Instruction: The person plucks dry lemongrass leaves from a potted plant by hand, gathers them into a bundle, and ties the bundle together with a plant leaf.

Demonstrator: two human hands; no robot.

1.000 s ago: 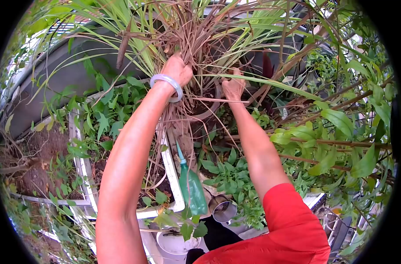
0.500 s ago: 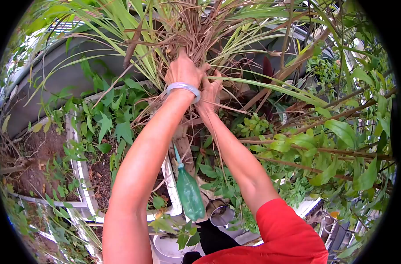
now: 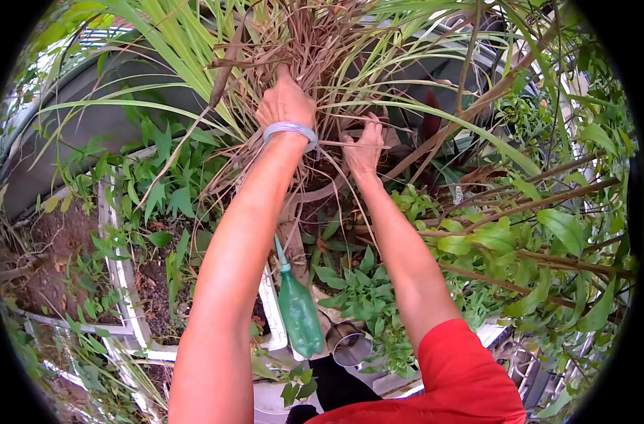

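Observation:
A big clump of long-bladed grass [image 3: 329, 56] rises ahead, green at its sides and brown and dry in the middle. My left hand [image 3: 286, 104], with a pale bangle [image 3: 291, 131] at the wrist, is closed at the base of the clump around dry leaves; its fingertips are partly hidden. To the right of it, my right hand [image 3: 365, 147] has bent fingers pinching thin dry leaves [image 3: 330, 143] that stretch across toward the clump. More withered strands hang down below both hands, over the curved rim of a pot [image 3: 322, 192].
A green plastic bottle [image 3: 299, 314] hangs neck-up below my arms, beside a metal cup [image 3: 350, 345]. White-edged planters [image 3: 127, 283] with soil and vines stand left. Leafy branches [image 3: 541, 261] crowd the right side. A dark curved wall [image 3: 67, 134] runs behind.
My right hand has moved right, away from my left hand, drawing dry leaves out sideways. My left hand stays at the clump, shifted slightly left.

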